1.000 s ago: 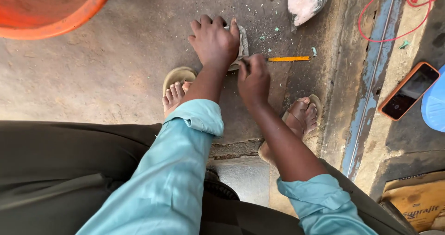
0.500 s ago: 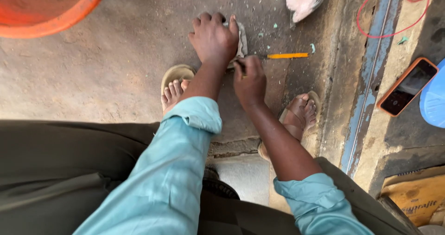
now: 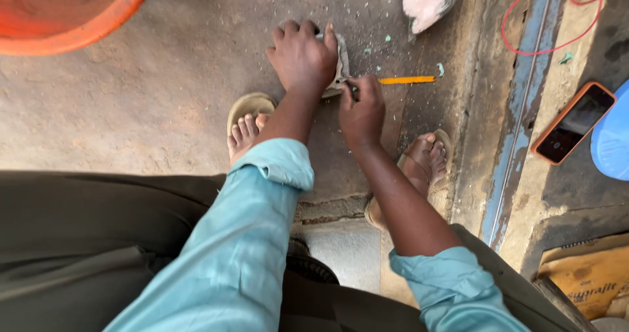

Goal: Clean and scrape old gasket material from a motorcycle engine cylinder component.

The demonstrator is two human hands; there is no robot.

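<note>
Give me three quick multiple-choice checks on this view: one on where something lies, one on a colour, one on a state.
1. Where does the slim yellow-handled tool lie?
A. On the ground beside the right hand
B. Inside the orange tub
C. On the phone

2. What colour is the case of the flat rectangular phone?
A. Green
B. Orange
C. White

3. What is the left hand doing?
A. Hanging free in the air
B. Resting on a knee
C. Pressing down on a small grey flat piece on the ground

Answers: 1 A, the tool lies on the concrete just past the right hand. 2 B, its rim shows orange. 3 C, palm and fingers cover the piece.
</note>
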